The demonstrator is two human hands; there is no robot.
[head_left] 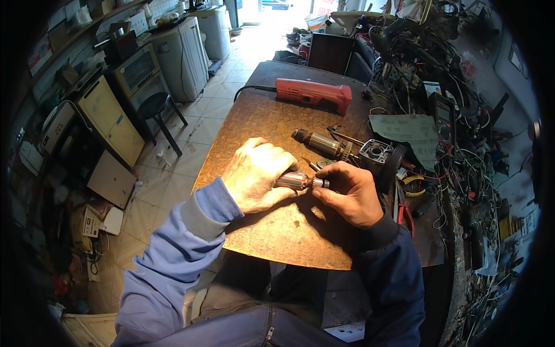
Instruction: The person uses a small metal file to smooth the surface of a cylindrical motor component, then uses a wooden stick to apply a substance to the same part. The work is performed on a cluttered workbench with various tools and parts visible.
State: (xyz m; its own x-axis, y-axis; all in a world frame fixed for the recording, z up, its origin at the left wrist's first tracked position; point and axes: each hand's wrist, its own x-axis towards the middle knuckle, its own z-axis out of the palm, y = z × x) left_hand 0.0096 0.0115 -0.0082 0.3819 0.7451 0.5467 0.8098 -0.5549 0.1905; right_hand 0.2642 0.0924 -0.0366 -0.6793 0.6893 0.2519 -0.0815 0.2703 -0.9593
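Observation:
My left hand (259, 173) is wrapped round a small motor armature (293, 181), held low over the wooden table (277, 237). Its copper-coloured end and a dark ring at the shaft point to the right. There my right hand (352, 194) pinches the ring end between thumb and forefinger. Part of the armature's body is hidden under my left fingers. Just beyond the hands lies a second, larger armature (324, 144) with a toothed gear at its right end. Beside it sits a metal gear housing (377, 151). Farther back rests a red power tool body (313, 95) with a black cord.
Tangled wires and parts (462, 191) crowd the right side, with a multimeter (444, 118), a sheet of paper (404, 136) and red-handled pliers (406, 218). On the left floor stand a black stool (155, 106) and cabinets (110, 118).

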